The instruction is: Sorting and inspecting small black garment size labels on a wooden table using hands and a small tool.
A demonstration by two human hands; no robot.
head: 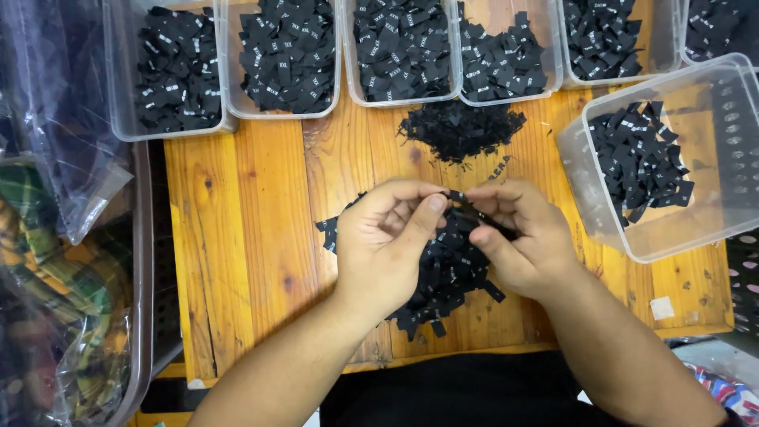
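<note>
I see a small black fabric label (462, 202) pinched between both hands just above the middle of the wooden table (253, 237). My left hand (387, 237) closes thumb and forefinger on its left end, and my right hand (522, 241) clamps the other end, so both grips are shut on the same piece. It looks like a short folded strip of woven black cloth with tiny pale marks, thin and limp.

Directly below the hands lies a loose heap of labels (443, 277) of the same kind, spilling toward the table's near edge. I judge the main risk here is that the strip slips from such a light fingertip pinch and drops back into the heap, where it would be lost among identical pieces. Two labels could also cling together and pass as one.

Further out, a smaller dark pile of scraps (460, 128) sits near the far side. A row of clear plastic tubs (288, 55) holding black labels lines the far edge, and another tilted tub (672, 158) sits to the right. At left are plastic bags (63, 261) with checked fabric inside.
</note>
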